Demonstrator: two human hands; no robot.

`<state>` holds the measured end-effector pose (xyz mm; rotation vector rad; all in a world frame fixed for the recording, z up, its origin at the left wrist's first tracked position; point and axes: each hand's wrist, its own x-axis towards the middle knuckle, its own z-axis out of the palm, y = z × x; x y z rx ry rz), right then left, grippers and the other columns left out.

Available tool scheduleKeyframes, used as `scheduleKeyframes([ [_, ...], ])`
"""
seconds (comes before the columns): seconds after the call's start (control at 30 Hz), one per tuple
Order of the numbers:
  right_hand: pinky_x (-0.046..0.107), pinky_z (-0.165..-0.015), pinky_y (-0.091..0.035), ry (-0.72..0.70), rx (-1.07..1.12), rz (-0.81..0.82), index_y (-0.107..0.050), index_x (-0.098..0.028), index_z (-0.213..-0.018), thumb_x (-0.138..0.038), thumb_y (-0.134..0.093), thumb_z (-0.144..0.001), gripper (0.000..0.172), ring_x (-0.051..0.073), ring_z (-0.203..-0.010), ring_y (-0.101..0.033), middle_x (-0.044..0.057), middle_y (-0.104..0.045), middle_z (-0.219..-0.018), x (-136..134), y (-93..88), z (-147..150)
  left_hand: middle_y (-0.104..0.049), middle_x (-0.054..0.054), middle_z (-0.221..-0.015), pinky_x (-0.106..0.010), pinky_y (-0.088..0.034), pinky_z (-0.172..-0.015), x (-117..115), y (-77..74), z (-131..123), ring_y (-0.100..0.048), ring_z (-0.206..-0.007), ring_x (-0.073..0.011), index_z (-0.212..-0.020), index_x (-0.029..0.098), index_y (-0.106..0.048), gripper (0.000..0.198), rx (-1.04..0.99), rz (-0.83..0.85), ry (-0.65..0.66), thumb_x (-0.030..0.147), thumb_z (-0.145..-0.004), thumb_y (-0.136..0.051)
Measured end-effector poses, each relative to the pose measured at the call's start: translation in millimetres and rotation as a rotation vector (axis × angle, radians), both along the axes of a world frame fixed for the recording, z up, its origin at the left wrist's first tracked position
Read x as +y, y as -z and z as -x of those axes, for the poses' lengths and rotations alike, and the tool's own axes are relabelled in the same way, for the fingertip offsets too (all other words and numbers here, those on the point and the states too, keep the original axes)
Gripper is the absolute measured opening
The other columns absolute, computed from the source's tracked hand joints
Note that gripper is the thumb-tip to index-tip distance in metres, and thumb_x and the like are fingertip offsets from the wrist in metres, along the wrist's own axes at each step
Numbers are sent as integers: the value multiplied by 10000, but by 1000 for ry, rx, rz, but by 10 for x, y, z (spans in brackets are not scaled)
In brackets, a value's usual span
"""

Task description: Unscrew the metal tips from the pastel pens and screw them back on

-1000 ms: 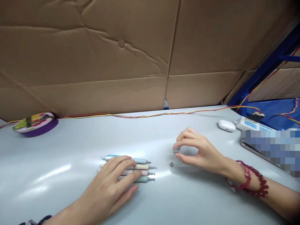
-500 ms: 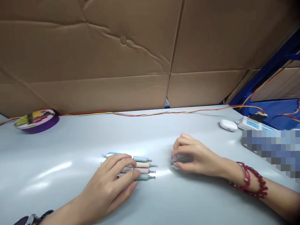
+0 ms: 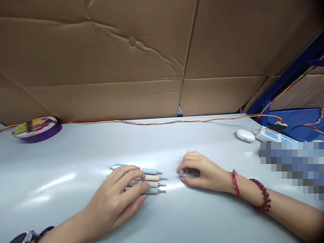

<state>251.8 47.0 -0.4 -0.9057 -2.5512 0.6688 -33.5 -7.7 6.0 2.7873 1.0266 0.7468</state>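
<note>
As left fingers span 4 pens, right fingertips pinch something grey.

1x tabletop, pale grey-blue, smooth, semi-gloss; far edge runs L to R. 1x cardboard wall, brn., behind far edge, approx. full width; creased, w/ sm. round mark L of ctr., vert. seam R of ctr. 1x blue frame, slanted, far R; blue panel adj. Light: white glare streaks on top, L & mid.
</note>
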Motion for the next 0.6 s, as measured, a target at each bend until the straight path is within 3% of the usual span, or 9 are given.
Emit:
scheduleKeyframes([
  [0.13,328,-804,-431,-12,43,16,-528,-179,-1139,-168,-642,-735,421,179,-835,-544,34,-587,-893,-12,-15,-15,-570,-68,-1062,-372,-429,-842,0,-5,2,-492,-1028,-249,-1082,242,-587,279,17,-9,-10,119,-911,-405],
  [0.2,332,-817,-440,-25,75,11,-482,-174,-1191,-187,-656,-731,492,189,-892,-542,60,-583,-988,-21,-25,-25,-580,-67,-1057,-370,-434,-839,0,-6,4,-509,-1018,-250,-1060,238,-595,268,21,-24,-8,120,-907,-408],
  [0.37,327,-810,-451,-41,162,-42,-461,-197,-1184,-199,-635,-762,456,173,-865,-555,63,-589,-1032,-37,-34,-32,-576,-75,-1062,-374,-424,-838,-3,-9,5,-499,-1022,-255,-1042,223,-594,253,23,-15,13,117,-907,-409],
  [0.6,322,-752,-460,-45,161,-110,-502,-195,-1141,-150,-599,-780,377,158,-764,-567,40,-635,-908,-31,-5,-12,-563,-83,-1052,-377,-421,-814,-8,-7,7,-484,-1015,-258,-1053,221,-582,251,20,-10,27,115,-906,-409],
])
